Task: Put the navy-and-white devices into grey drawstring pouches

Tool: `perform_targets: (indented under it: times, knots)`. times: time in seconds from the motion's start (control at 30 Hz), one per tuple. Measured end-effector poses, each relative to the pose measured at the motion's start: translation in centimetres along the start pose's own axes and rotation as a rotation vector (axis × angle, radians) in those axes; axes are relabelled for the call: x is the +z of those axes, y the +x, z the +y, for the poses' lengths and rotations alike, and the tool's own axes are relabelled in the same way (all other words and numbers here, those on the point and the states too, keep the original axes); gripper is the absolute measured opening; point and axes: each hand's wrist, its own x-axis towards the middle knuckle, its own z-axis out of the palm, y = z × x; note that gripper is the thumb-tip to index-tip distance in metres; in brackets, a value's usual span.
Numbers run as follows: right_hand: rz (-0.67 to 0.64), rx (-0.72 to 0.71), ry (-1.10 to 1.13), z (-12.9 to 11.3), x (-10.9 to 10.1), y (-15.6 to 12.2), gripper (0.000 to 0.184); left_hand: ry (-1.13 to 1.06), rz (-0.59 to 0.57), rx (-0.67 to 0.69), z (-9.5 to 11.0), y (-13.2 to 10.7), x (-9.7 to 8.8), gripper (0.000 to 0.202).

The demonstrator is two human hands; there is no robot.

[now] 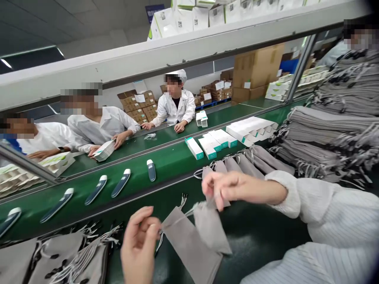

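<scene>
My left hand (140,244) is closed with curled fingers at the left end of a white drawstring (177,220). The string runs across to the gathered neck of a small grey pouch (211,228). On the other side of that neck, my right hand (239,187) is closed, thumb and fingers bent together at the pouch's cord; motion blurs its fingertips. A larger flat grey pouch (192,246) lies underneath on the green table. Just behind my right hand, several filled grey pouches (241,165) lie in a row.
Blue-and-white handheld devices (121,182) lie along the green conveyor (168,157), with white-and-teal boxes (194,148) farther right. Grey pouches are stacked at right (319,134) and lower left (59,252). Across the belt, people in white coats sit; one holds a stack of cartons (104,151). A beam (133,59) crosses above.
</scene>
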Motion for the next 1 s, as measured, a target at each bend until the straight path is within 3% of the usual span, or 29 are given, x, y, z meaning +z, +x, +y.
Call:
perform_targets:
  times: [0.13, 0.23, 0.3, 0.37, 0.5, 0.57, 0.63, 0.7, 0.8, 0.9, 1.0]
  knots:
    - [0.479, 0.116, 0.275, 0.8, -4.5, 0.0, 0.028, 0.672, -0.234, 0.094, -4.2, 0.6, 1.1, 0.038]
    - [0.805, 0.161, 0.233, 2.8, -9.3, -0.6, 0.022, 0.825, -0.348, 0.061, -6.9, 1.1, 0.4, 0.034]
    - [0.94, 0.205, 0.11, 4.8, -12.3, -1.4, 0.025, 0.82, -0.385, 0.028, -7.9, 1.2, -0.1, 0.03]
    - [0.956, 0.289, -0.158, 6.9, -14.7, -2.2, 0.027, 0.8, -0.382, 0.042, -8.2, 1.0, -0.3, 0.025]
    - [0.627, 0.505, -1.026, 9.0, -16.7, -2.2, 0.021, 0.812, -0.337, 0.111, -7.9, 0.3, 0.0, 0.011]
    - [0.545, 0.458, -1.388, 8.6, -16.2, -0.5, 0.023, 0.879, -0.31, 0.152, -7.5, 0.1, 0.2, 0.008]
    - [0.494, 0.34, -1.516, 8.0, -14.7, 2.6, 0.026, 0.959, -0.29, 0.21, -7.2, 0.0, 0.4, 0.011]
    - [0.344, 0.267, -1.434, 8.0, -12.4, 7.0, 0.027, 1.012, -0.262, 0.255, -7.0, -0.3, 0.5, 0.014]
    - [0.12, 0.379, -1.19, 10.2, -8.8, 14.7, 0.026, 1.039, -0.213, 0.275, -6.8, -0.8, 0.5, 0.017]
    - [0.104, 0.546, -1.064, 14.3, -5.7, 21.6, 0.039, 1.056, -0.169, 0.312, -7.0, -1.4, 0.5, 0.018]
    - [0.178, 0.625, -1.041, 17.9, -3.5, 25.9, 0.05, 1.084, -0.129, 0.358, -7.5, -1.8, 0.7, 0.02]
